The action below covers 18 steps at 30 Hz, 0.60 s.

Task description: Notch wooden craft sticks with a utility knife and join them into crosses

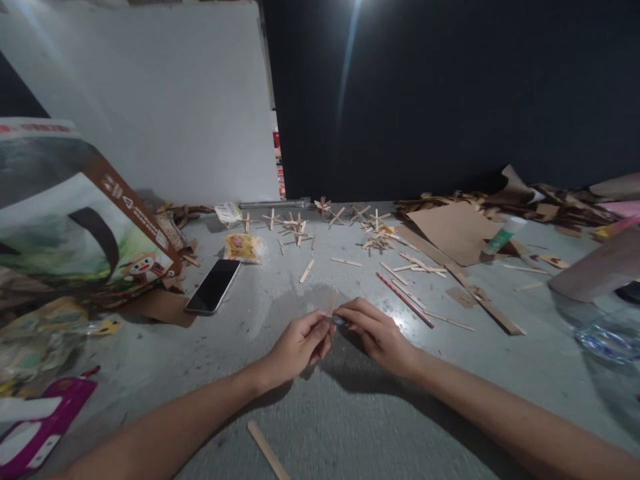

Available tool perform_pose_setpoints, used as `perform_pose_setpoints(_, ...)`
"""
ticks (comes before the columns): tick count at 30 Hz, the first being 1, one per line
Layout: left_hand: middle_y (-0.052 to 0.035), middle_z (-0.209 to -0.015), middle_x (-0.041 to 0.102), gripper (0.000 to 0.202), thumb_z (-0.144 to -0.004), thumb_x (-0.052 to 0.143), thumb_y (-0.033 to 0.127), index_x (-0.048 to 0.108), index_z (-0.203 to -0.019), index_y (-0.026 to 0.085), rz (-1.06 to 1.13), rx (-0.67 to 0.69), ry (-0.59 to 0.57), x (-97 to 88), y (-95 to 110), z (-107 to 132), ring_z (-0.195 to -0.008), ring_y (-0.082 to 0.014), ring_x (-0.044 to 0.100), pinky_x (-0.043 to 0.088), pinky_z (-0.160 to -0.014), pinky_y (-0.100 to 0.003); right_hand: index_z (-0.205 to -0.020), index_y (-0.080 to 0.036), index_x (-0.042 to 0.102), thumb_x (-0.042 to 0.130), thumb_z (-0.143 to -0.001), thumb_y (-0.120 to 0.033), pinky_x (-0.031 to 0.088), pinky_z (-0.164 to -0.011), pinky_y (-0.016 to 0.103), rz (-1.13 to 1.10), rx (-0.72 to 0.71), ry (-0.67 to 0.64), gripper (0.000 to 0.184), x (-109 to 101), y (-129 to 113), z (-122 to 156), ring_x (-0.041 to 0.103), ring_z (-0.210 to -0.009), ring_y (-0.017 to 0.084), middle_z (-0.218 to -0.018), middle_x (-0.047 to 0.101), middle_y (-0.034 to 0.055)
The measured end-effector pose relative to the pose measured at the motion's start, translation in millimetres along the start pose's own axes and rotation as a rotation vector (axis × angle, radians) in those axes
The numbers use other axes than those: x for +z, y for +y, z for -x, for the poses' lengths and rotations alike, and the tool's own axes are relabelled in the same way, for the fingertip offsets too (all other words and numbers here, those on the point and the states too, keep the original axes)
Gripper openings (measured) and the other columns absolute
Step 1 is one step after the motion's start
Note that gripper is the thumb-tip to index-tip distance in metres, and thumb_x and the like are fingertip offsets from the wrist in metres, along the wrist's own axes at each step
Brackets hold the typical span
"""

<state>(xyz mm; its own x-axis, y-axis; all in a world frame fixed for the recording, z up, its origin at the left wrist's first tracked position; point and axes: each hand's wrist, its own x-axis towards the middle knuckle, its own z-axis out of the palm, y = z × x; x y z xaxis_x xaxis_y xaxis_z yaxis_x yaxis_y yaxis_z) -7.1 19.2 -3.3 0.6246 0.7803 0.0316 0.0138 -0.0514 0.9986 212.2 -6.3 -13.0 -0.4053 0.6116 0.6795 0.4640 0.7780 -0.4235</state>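
Observation:
Near the middle of the table, my left hand [305, 343] is closed on a wooden craft stick [332, 301], which points up and away from the fingertips. My right hand [383, 337] meets it from the right, fingers bent around a small dark flat piece [339, 321] whose kind I cannot make out. The fingertips of both hands nearly touch beside the stick. Beyond them lie a loose craft stick [307, 271] and another stick [346, 262]. One more craft stick [267, 448] rests close to me, below the left forearm.
Crossed-stick pieces [301, 229] stand along the back. A phone [214, 287], a yellow packet [243, 248] and a large printed bag [75, 213] are left. To the right are a red striped straw [405, 300], cardboard [453, 227], a glue stick [503, 237] and a clear plastic item [607, 337].

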Motion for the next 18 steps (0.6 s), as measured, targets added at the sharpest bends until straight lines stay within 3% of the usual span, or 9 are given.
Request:
perform_pose_setpoints(5, 0.0063, -0.059, 0.052, 0.060, -0.095, 0.057, 0.081, 0.057, -0.086, 0.021, 0.021, -0.033, -0.024, -1.6, 3.2, -0.4, -0.046, -0.0095, 0.042, 0.033, -0.047, -0.024, -0.144, -0.024, 0.062, 0.045, -0.109, -0.008, 0.065, -0.090, 0.039, 0.010, -0.001, -0.016, 0.041, 0.5, -0.6, -0.3, 0.072, -0.104, 0.025, -0.113, 0.073, 0.0141)
perform_pose_setpoints(18, 0.0079, -0.055, 0.050, 0.058, -0.098, 0.054, 0.079, 0.052, -0.085, 0.023, 0.041, 0.047, 0.014, -1.9, 2.5, -0.5, -0.044, -0.0087, 0.037, 0.029, -0.046, -0.022, -0.142, -0.024, 0.065, 0.046, -0.108, -0.008, 0.066, -0.086, 0.038, 0.019, 0.017, 0.014, 0.042, 3.0, 3.1, -3.3, 0.072, -0.101, 0.024, -0.112, 0.073, 0.0135)
